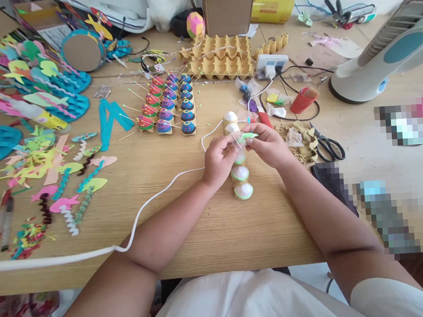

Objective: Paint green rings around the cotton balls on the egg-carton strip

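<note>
My left hand (218,159) pinches a small clear plastic wrapper (236,139) between thumb and fingers. Closed on a strip of light green modelling clay (249,135), my right hand (269,144) meets the left one, and the clay appears to reach into the wrapper. Beneath both hands runs a row of egg-carton cups (243,191) topped with white domes. The nearer domes have a light green rim; the middle of the row is partly hidden by my hands.
Painted egg-cup rows (166,114) with pins stand behind to the left. Paper fish (64,203) and scraps spread across the left side. Scissors (327,146), a black phone (333,187), a red cup (304,100) and a fan (381,62) lie rightward. A white cable (143,208) crosses the table.
</note>
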The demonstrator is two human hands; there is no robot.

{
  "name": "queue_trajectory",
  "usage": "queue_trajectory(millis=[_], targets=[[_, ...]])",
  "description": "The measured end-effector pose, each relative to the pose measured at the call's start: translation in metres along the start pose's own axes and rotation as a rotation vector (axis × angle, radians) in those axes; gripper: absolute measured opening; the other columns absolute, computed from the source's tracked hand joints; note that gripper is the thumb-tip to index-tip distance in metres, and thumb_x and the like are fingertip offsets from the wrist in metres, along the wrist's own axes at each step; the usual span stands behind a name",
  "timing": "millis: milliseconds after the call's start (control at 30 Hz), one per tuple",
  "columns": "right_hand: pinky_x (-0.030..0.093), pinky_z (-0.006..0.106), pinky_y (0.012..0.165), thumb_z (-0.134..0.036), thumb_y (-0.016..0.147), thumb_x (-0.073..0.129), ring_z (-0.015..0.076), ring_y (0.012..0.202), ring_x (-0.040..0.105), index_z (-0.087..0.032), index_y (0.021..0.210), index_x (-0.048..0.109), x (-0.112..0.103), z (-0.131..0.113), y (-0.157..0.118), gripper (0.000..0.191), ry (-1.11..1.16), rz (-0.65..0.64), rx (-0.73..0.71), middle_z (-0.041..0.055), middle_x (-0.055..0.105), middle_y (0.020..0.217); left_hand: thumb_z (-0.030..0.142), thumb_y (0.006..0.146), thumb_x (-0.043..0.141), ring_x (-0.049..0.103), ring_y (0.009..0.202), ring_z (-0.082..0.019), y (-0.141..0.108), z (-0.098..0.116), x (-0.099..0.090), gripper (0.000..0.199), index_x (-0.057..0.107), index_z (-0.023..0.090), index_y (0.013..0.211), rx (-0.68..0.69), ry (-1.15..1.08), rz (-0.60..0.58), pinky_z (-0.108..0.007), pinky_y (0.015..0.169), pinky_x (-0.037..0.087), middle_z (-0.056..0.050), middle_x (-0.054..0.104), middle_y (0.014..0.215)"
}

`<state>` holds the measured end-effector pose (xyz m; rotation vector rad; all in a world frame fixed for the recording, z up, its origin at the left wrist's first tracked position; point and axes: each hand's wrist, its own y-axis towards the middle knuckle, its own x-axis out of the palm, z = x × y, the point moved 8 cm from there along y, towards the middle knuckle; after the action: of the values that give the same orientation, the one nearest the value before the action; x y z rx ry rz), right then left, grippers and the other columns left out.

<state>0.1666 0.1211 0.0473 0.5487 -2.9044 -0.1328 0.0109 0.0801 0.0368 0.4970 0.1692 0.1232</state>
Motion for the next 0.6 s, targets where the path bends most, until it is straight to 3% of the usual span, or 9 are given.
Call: queue_trajectory(millis=[167,300,467,600], targets=[[0.047,0.025,0.056,-0.065,0.072,0.095,0.0098,0.062,0.054,-0.022,0.080,0.066,-0.003,-0.010,-0.001,0.052,-0.134,0.057,-0.099,-0.0031,0.066,0.072,0.056,0.098,0.076,0.073,0.096,-0.020,-0.001,-0.015,0.002,0.035,0.083,0.027,0.117,-0.104,-0.031,-0.008,-0.035,0.087,0.060,-0.007,0.083,0.111],[0.038,0.026,0.051,-0.072,0.080,0.086,0.0090,0.056,0.048,-0.022,0.072,0.063,-0.004,-0.020,-0.005,0.055,-0.242,0.123,-0.152,-0.0032,0.061,0.064,0.056,0.096,0.078,0.072,0.096,-0.020,0.000,-0.012,0.001,0.034,0.084,0.026,0.110,-0.083,-0.019,-0.004,-0.035,0.088,0.059,-0.007,0.083,0.108],[0.042,0.027,0.053,-0.076,0.077,0.085,0.0098,0.056,0.050,-0.024,0.077,0.063,-0.008,-0.013,-0.003,0.057,-0.144,0.203,-0.115,-0.0042,0.060,0.064,0.051,0.096,0.080,0.074,0.100,-0.022,0.003,-0.007,-0.005,0.028,0.085,0.026,0.106,-0.025,0.041,0.056,-0.037,0.094,0.059,-0.006,0.083,0.107],[0.043,0.026,0.052,-0.076,0.076,0.087,0.0085,0.054,0.049,-0.024,0.080,0.064,-0.011,-0.006,0.000,0.057,-0.093,0.195,-0.093,-0.0049,0.060,0.065,0.051,0.098,0.078,0.075,0.109,-0.022,0.004,-0.005,-0.006,0.030,0.086,0.027,0.114,0.011,0.035,0.069,-0.038,0.102,0.059,-0.007,0.082,0.112]])
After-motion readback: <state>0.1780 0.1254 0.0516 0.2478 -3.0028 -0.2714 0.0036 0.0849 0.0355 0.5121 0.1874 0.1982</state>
